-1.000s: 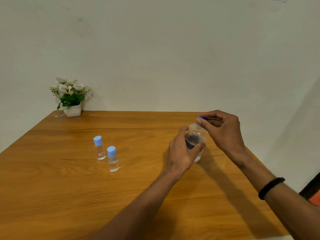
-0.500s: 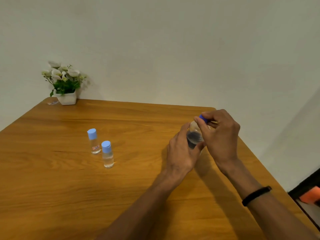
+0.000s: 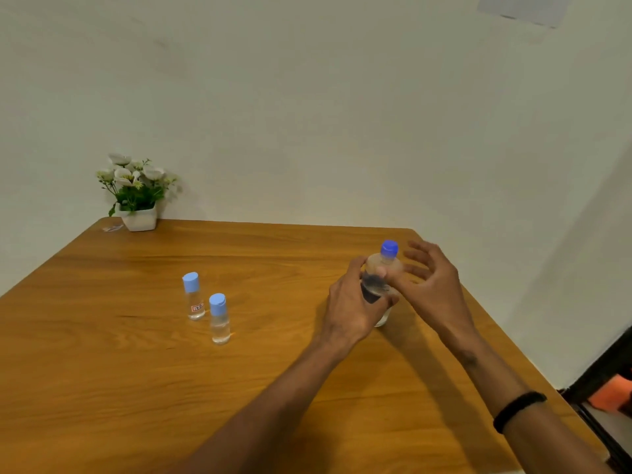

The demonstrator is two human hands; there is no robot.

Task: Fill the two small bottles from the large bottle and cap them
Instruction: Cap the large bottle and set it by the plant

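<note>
The large clear bottle (image 3: 381, 268) stands on the wooden table (image 3: 136, 371) at the right, with its dark blue cap (image 3: 389, 248) on top. My left hand (image 3: 352, 306) is wrapped around its body. My right hand (image 3: 429, 285) is just right of the bottle's neck, fingers spread, off the cap. Two small clear bottles with light blue caps stand left of centre: the far one (image 3: 193, 297) carries a red label, the near one (image 3: 219, 319) stands a little to its right.
A white pot of white flowers (image 3: 136, 193) sits at the table's far left corner by the wall. The table's right edge runs close beside my right arm, which wears a black wristband (image 3: 518, 410). Dark and orange objects (image 3: 612, 391) lie on the floor at the right.
My right hand has let go of the blue cap and opened, moving slightly right. The cap now shows on the bottle. The left hand keeps its grip.
</note>
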